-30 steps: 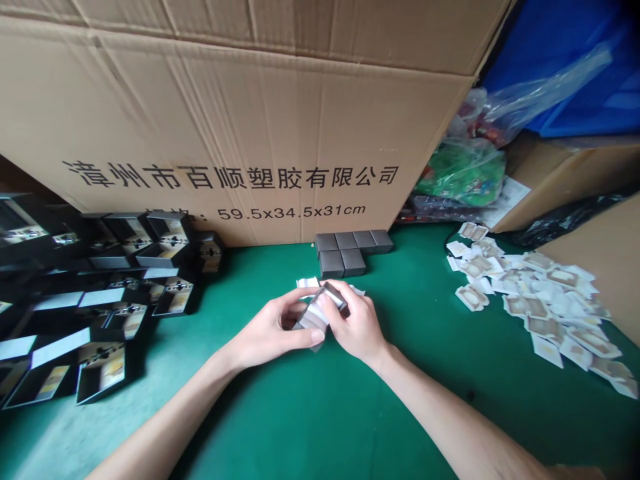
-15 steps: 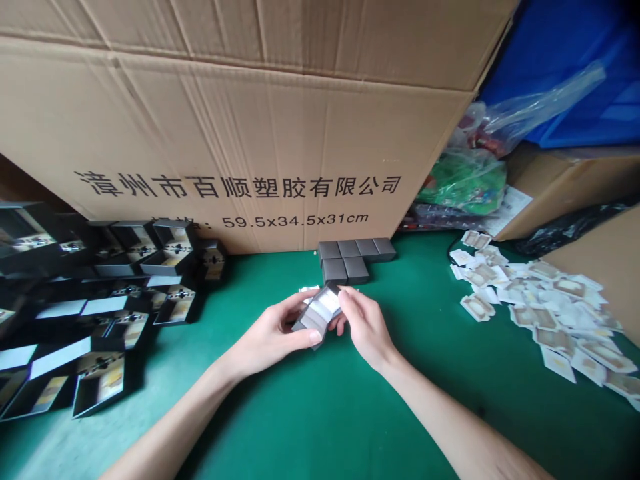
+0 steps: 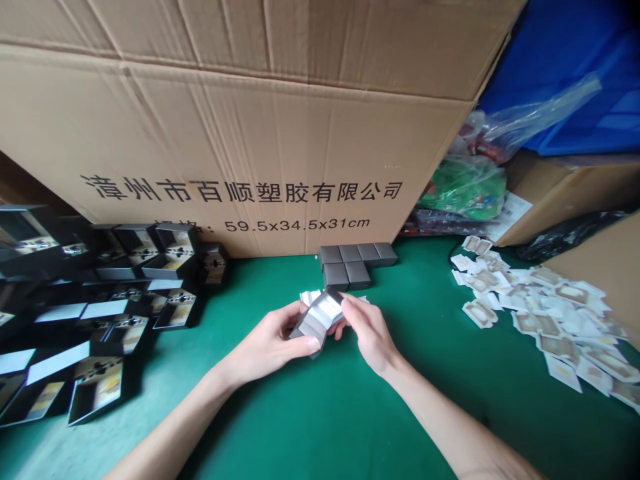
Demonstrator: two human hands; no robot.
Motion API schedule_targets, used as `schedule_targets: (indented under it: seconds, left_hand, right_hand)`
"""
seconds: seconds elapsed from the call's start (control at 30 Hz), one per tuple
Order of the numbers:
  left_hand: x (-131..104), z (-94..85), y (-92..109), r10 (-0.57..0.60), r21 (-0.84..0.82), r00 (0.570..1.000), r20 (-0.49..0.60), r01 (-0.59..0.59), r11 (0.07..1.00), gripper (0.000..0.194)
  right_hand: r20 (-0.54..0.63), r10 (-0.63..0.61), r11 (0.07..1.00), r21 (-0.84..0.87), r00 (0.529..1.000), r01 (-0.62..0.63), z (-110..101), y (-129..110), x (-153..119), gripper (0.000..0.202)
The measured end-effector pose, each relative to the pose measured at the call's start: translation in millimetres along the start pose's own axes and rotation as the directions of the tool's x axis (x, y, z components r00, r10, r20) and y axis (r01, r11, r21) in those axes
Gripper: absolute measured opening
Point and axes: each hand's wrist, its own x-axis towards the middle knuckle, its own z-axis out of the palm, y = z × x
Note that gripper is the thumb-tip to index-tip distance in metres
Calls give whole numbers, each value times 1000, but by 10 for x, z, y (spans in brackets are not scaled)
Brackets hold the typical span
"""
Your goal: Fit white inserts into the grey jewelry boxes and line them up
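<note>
A small dark box (image 3: 316, 323), its lid raised and a pale lining showing inside, is held over the green table. My left hand (image 3: 277, 337) grips its left and near side, with the thumb across the near edge. My right hand (image 3: 367, 330) has its fingers closed on the box's right edge, by the lid. White pieces (image 3: 310, 297) lie partly hidden just behind the box. Beyond them, several closed dark boxes (image 3: 347, 261) sit in two touching rows against the carton.
A large printed carton (image 3: 250, 133) stands across the back. Many open dark boxes (image 3: 100, 387) crowd the left. White inserts (image 3: 540, 293) are heaped at the right, below plastic bags (image 3: 465, 187) and a blue bin (image 3: 585, 87).
The view has shifted slightly, so the surroundings sit a little lower. Both hands keep their hold on the open box, with little visible movement.
</note>
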Motion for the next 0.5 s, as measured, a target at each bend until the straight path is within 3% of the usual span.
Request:
schedule_targets:
  seconds: [0.37,0.5]
  left_hand:
    - [-10,12,51,0,28,999,52,-1,1000,48]
    - [-11,-10,73,65,-13,985,157,-64,998,51]
  right_hand:
    - [22,23,995,-94,999,-21,6,-43,-22,50]
    - [160,157,980,97,975,-173,7,-12,-51,50]
